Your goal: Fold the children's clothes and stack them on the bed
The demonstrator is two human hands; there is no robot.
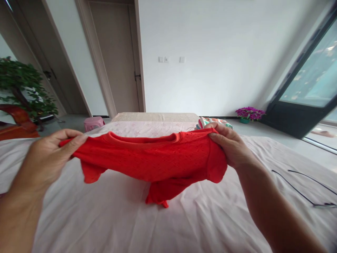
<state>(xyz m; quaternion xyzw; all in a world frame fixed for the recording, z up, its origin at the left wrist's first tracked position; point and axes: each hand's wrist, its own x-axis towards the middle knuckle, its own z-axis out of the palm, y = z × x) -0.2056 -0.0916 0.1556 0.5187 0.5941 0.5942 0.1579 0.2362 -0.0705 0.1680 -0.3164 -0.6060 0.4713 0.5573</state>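
A red short-sleeved shirt [152, 160] is stretched between my two hands above a pale sheet [110, 218]. My left hand [56, 153] pinches one shoulder and sleeve between thumb and fingers. On the other side, my right hand [229, 142] grips the opposite shoulder near the sleeve seam. The ribbed round neckline faces up, and small openwork holes pattern the knit. Below the middle, the lower part of the shirt hangs bunched, its end close to the sheet; whether it touches I cannot tell.
Folded patterned clothes [214, 123] lie behind my right hand. Black-framed glasses [313, 203] rest on the sheet at the right. Beyond are a pink stool [94, 123], purple flowers in a pot [250, 113], a leafy plant [23, 84] and a wooden armrest [18, 121].
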